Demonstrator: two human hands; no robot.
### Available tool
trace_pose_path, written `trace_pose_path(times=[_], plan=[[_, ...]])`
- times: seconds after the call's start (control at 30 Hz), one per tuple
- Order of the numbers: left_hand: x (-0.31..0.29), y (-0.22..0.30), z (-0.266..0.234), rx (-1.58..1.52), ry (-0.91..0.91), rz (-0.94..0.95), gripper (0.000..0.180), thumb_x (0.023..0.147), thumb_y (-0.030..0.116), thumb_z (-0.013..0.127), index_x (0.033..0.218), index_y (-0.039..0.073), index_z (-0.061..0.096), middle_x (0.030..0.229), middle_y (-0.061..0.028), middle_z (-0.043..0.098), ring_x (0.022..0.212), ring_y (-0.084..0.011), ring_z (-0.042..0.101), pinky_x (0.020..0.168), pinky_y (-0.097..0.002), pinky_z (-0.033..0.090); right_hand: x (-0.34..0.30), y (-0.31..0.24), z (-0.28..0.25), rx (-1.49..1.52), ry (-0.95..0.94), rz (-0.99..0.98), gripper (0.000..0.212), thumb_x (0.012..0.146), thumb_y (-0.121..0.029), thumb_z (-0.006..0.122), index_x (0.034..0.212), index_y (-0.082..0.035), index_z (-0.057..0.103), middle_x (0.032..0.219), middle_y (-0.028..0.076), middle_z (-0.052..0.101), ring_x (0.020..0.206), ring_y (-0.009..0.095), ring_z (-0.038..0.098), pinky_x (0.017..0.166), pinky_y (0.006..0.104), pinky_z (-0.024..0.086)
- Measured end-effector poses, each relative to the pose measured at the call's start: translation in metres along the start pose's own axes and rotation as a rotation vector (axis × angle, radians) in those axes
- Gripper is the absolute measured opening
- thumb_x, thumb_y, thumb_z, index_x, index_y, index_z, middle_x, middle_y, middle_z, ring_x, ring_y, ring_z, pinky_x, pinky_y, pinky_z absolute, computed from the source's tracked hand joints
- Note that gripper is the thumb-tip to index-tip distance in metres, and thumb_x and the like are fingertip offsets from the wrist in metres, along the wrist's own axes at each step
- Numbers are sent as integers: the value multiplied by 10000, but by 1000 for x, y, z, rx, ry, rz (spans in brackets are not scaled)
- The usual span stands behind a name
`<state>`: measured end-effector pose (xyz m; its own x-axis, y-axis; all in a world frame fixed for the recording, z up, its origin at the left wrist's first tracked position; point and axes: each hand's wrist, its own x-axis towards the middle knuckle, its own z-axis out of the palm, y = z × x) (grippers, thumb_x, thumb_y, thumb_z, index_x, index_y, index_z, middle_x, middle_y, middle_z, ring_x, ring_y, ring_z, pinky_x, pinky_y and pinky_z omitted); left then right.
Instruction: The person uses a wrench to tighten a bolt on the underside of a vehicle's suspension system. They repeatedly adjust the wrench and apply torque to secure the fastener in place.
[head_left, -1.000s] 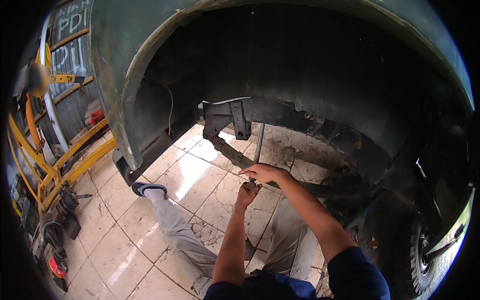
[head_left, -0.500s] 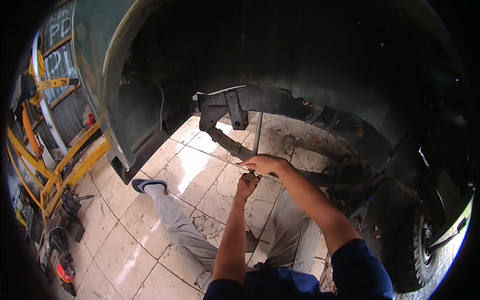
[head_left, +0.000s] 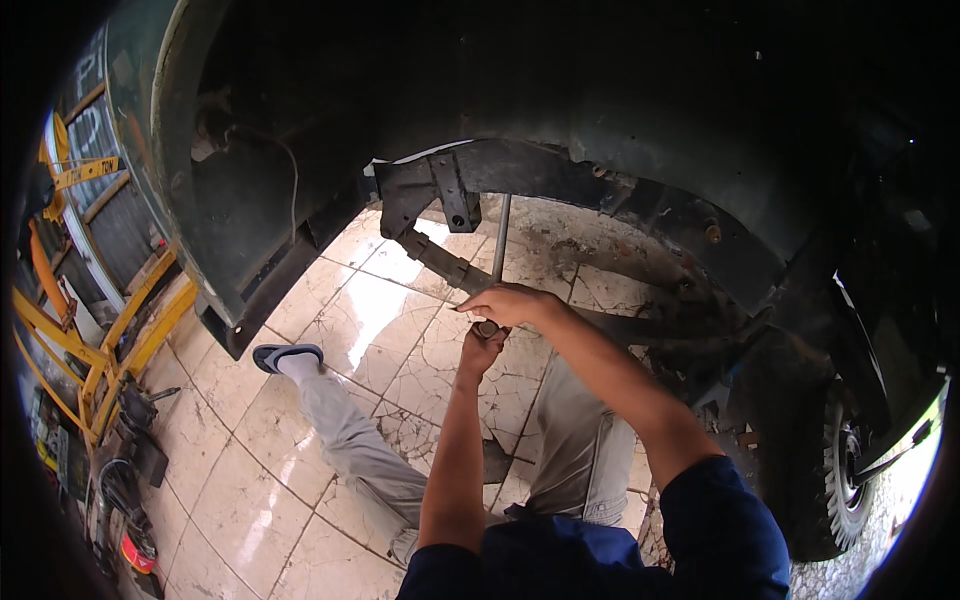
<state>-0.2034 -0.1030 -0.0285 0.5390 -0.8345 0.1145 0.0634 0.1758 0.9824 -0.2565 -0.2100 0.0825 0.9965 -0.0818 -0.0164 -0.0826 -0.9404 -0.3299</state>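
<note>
My left hand (head_left: 482, 352) is closed around a short, round, dark metal piece (head_left: 487, 328) with a ring-shaped end facing up. Just above it, my right hand (head_left: 518, 302) bends over the leaf spring (head_left: 440, 262), one finger stretched to the left. The other fingers curl down, and whatever they grip is hidden beneath the hand. Behind the hands, a thin metal rod (head_left: 502, 240) stands up toward the dark chassis rail (head_left: 540, 172). A bracket (head_left: 455, 195) with a hole hangs from that rail above the spring's left end.
A dark vehicle wheel arch (head_left: 180, 140) curves overhead. Yellow lifting equipment (head_left: 150, 310) and tools stand at the left. My legs (head_left: 370, 450) straddle the cracked tile floor (head_left: 250, 440). A tyre (head_left: 845, 490) is at the right.
The whole view has shifted, so the vehicle and my hands appear slightly higher and farther left. Both hands keep nearly the same place by the leaf spring, the left still holding the round piece.
</note>
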Motion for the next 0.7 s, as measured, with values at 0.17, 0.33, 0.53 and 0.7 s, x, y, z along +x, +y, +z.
trace_pose_path(times=[0.17,0.33,0.53,0.7], plan=[[-5,6,20,10,128,-55,194,825,101,679,771,33,505,663,-5,581,567,-72,483,509,-235,383,-10,22,0,-2,34,36,338,901,-170,491,1217,-182,609,1052,149,658,936,291,635,809,373,495],[-3,4,5,87,106,-21,222,825,125,692,722,34,517,615,-7,565,550,-83,483,507,-254,389,-5,1,0,136,52,-11,350,896,-135,491,1226,-167,601,1042,117,665,916,284,637,800,375,490],[-5,6,10,74,114,-47,242,826,144,700,734,30,507,606,-14,569,544,-89,490,505,-254,395,-9,-3,-3,208,5,-48,346,914,-109,501,1249,-134,583,1126,133,650,993,262,636,849,344,486],[2,1,13,111,92,-28,251,831,148,700,777,18,493,636,-20,583,552,-98,499,508,-252,406,-9,18,-5,-56,56,65,334,913,-109,487,1229,-127,597,1111,122,658,967,269,643,820,342,489]])
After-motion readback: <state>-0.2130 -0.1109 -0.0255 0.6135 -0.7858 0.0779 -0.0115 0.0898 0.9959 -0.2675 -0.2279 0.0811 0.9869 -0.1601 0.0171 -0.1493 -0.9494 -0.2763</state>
